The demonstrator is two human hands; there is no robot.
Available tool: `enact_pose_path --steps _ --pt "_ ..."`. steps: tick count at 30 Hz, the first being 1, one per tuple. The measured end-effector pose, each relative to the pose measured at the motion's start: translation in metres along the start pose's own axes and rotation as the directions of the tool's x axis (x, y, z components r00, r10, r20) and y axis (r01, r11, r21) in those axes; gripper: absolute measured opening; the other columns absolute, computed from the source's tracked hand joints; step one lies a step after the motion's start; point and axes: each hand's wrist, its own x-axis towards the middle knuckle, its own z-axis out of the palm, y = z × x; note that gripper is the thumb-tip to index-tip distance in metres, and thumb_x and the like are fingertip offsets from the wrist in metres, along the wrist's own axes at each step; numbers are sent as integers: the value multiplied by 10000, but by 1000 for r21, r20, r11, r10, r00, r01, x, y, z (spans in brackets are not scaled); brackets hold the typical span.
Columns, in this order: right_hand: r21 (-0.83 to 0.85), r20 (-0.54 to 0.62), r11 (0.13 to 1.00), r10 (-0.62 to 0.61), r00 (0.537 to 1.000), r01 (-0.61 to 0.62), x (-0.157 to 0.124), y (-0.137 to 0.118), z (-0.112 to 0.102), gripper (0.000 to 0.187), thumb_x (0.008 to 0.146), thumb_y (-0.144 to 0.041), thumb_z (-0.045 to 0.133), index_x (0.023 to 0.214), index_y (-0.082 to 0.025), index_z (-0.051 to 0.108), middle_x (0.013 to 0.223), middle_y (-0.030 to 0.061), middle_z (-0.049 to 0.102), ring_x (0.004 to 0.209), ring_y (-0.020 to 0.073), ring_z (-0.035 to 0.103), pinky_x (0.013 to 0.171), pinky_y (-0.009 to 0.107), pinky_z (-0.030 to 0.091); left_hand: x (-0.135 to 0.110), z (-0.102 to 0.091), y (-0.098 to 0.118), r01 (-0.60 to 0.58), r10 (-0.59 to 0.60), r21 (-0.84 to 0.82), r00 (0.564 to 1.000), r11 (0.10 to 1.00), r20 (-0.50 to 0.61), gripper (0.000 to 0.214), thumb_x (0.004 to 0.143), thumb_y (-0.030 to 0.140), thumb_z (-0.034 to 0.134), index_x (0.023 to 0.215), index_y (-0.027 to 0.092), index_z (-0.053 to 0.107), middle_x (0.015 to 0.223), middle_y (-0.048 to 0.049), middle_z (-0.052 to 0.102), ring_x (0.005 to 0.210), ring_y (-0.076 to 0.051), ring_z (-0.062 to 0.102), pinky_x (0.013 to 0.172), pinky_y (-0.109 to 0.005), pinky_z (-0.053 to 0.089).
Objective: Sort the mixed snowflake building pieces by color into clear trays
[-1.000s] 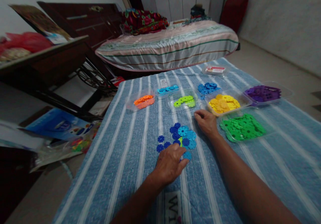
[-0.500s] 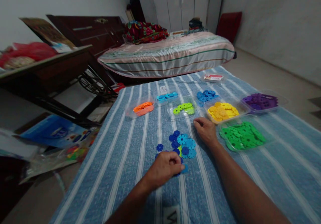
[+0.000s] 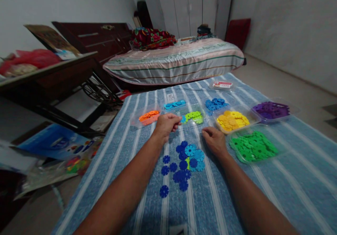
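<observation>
The left hand (image 3: 165, 124) has been moved from the blue pile (image 3: 185, 159) to the lime tray (image 3: 196, 109), a blue disc (image 3: 183, 119) pinched in its fingers; the right hand (image 3: 214, 141) is curled shut beside the pile.

No lettering is legible. The small white tag (image 3: 170, 97) on the blue striped cloth (image 3: 131, 164) and the red-and-white label (image 3: 222, 84) in a clear plastic box are blurred.

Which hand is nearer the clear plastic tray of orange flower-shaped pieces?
Left. The left hand hovers just right of that clear orange-filled tray; the right hand rests farther right.
</observation>
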Motion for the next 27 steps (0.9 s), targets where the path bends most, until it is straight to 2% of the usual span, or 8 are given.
enact_pose_path --steps 3,5,7,9,13,17,23,27 --pt "9 2 1000 -4 1000 4 0 0 0 301 796 -383 488 792 -190 719 813 57 718 773 220 651 751 327 477 38 2 19 -4 -15 -169 994 986 -111 119 695 145 691 691 140 573 587 -12 656 464 -57 529 467 -164 404" --pt "10 -5 1000 -4 1000 4 0 0 0 301 795 -382 487 790 -189 718 813 58 717 774 221 650 744 325 477 58 -1 27 53 -77 -165 987 985 -143 100 716 125 662 679 134 570 568 -32 657 459 -68 538 464 -170 415" --pt "11 -11 1000 -3 1000 3 -1 0 1 298 798 -379 486 789 -193 718 811 55 717 776 218 651 743 321 478 67 -6 28 88 -108 -138 983 987 -150 97 718 119 652 664 129 572 534 -39 644 421 -68 509 429 -170 390" --pt "9 -7 1000 -4 1000 4 0 1 1 292 801 -375 487 788 -196 718 810 51 718 774 214 651 749 319 480 66 -15 22 93 -110 -118 983 989 -147 80 705 123 657 673 124 584 524 -33 641 396 -63 484 405 -167 365" --pt "-1 -1 1000 -4 1000 4 0 1 1 294 797 -371 488 799 -192 720 820 54 722 785 217 651 766 325 480 46 -36 2 35 -38 -29 994 999 -99 108 657 169 679 717 118 606 567 -23 658 412 -59 492 404 -158 356" --pt "-22 -4 1000 1 1000 -1 0 2 -1 303 794 -372 478 801 -191 721 817 52 720 779 214 645 761 324 474 15 -54 -20 -36 46 160 998 986 -54 170 639 280 676 693 133 608 579 -7 653 421 -60 477 415 -166 353" --pt "-18 -5 1000 -11 1000 11 0 5 -4 318 777 -390 484 788 -179 722 790 52 715 737 204 633 742 318 471 -44 -66 -55 -129 94 440 990 889 101 220 656 366 629 707 153 648 572 5 632 485 -110 523 489 -221 400" --pt "-18 -4 1000 -4 1000 4 -1 5 -5 320 769 -402 493 792 -182 724 787 45 718 737 202 630 756 320 473 -79 -75 -73 -152 86 564 986 812 142 246 696 395 595 695 156 654 580 9 599 554 -129 542 542 -237 405"
